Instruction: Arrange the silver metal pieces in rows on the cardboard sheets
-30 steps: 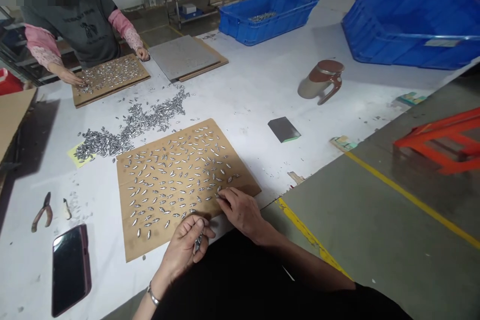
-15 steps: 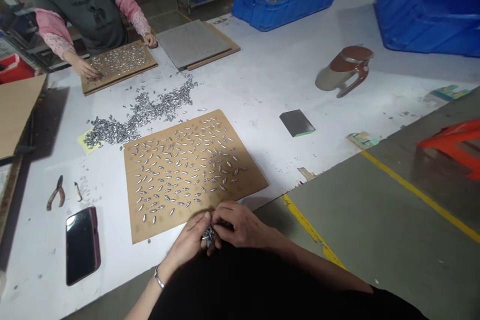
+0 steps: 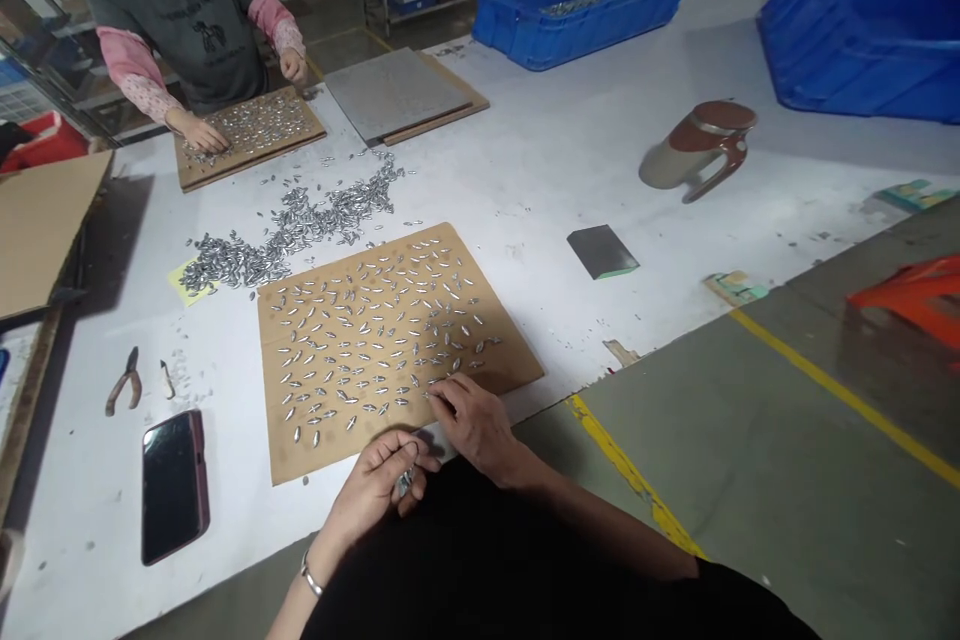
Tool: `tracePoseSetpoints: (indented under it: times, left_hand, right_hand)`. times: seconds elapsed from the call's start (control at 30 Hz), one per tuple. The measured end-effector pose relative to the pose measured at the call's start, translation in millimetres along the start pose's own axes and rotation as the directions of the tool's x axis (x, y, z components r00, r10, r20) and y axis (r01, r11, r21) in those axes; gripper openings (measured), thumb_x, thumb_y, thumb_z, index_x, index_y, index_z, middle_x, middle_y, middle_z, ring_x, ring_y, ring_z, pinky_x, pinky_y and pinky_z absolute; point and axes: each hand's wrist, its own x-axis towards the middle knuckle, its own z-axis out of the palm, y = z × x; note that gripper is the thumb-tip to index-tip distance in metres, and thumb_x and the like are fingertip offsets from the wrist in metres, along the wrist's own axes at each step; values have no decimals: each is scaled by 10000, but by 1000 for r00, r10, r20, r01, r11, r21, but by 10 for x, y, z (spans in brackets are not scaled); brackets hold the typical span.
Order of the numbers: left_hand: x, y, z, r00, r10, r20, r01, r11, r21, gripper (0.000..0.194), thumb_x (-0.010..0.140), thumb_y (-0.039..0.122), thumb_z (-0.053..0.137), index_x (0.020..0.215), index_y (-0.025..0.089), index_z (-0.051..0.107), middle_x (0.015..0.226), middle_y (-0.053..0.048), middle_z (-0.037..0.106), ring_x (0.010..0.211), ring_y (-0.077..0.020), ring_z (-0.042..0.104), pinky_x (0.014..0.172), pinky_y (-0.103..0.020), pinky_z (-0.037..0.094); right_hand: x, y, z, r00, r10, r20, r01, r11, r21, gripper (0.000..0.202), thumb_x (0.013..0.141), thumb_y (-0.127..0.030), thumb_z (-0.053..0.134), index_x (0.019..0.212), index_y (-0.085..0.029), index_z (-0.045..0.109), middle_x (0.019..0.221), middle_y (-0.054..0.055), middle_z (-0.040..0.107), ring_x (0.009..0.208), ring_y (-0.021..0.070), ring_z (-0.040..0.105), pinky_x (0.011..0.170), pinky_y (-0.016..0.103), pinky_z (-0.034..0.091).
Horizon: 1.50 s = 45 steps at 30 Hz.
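My left hand [image 3: 381,480] is closed around a small bunch of silvery, spindle-shaped metal pieces [image 3: 405,482], just off the near edge of the brown cardboard sheet [image 3: 409,435]. Over that sheet's near right part, my right hand [image 3: 474,425] has its fingers pinched at the board surface, with a bit of one silvery metal piece showing at the tips. Many similar pieces lie spaced out across the cardboard, pointing various ways. Beyond it, a long heap of loose metal pieces [image 3: 300,225] spreads over the white table [image 3: 510,190], partly on a yellow paper.
Pliers [image 3: 126,382], a small pointed tool [image 3: 166,380] and a phone [image 3: 172,488] lie at left. A dark block [image 3: 602,252], a lidded mug [image 3: 697,152] and blue bins [image 3: 577,28] stand right. Across the table a co-worker's hand [image 3: 201,132] touches another filled board.
My right hand has moved from beside my left hand up onto the cardboard. My left hand stays closed on its pieces. The view has shifted slightly.
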Motion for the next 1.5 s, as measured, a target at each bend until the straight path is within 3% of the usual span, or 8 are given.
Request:
tracePoseSetpoints:
  times: [0.2,0.33,0.43,0.6,0.77,0.9,1.1,1.5]
  left_hand:
    - [77,13,42,1000,21,7,-21,999,28,541,861,629,667,1064,127,666,797,-97,727,496,-99,541,417,-226,299]
    - [81,50,103,1000,-1,-7,2,989,145,747,888,723,538,1341,129,552,560,-5,630,418,-118,488,420,-238,310]
    - [93,73,162,999,-40,-37,46,982,181,757,892,744,500,1348,142,543,561,0,627,437,-133,517,417,-238,315]
    - [116,78,189,998,-63,-30,67,982,179,582,911,698,520,1097,157,628,592,-21,651,451,-127,521,452,-251,342]
    - [154,12,118,999,44,0,-44,998,45,425,897,605,635,830,191,569,557,13,592,435,-84,458,459,-235,298]
    - [171,7,90,997,65,34,-66,998,24,392,890,543,685,811,168,601,576,27,559,424,-46,391,444,-227,232]
    - [172,-12,70,996,86,6,-86,996,-2,382,857,520,732,908,152,641,757,1,629,429,-24,402,409,-220,197]
    - [146,-18,-32,997,70,44,-74,993,96,430,841,572,724,806,164,591,666,30,602,387,-19,365,404,-220,181]
  right_hand:
    - [-22,-50,-268,989,-141,35,129,966,224,173,1016,-247,515,1051,-219,682,961,63,709,866,181,669,775,285,541]
    - [-27,-120,-410,885,-424,191,335,867,369,152,994,-242,572,1070,-209,700,1036,66,707,969,179,657,869,292,530]
    - [-6,-122,-420,842,-468,267,367,861,352,121,969,-212,592,951,-195,711,962,54,693,926,175,645,871,292,514]
    - [21,-102,-429,879,-411,241,312,879,360,120,937,-200,589,868,-201,686,837,23,656,770,150,612,719,250,490]
    - [35,-135,-457,926,-343,161,284,909,305,186,989,-233,533,876,-218,679,838,31,669,756,150,612,715,257,484]
    - [62,-124,-432,950,-290,117,242,920,310,149,957,-210,550,852,-220,655,795,20,663,716,148,609,670,247,477]
    - [254,-6,-281,1000,-8,3,8,996,87,156,956,-219,561,828,-218,651,820,28,695,774,166,645,735,265,472]
    - [430,-24,-215,978,164,127,-143,977,-156,86,943,-219,605,859,-221,623,889,22,701,815,167,651,683,261,401]
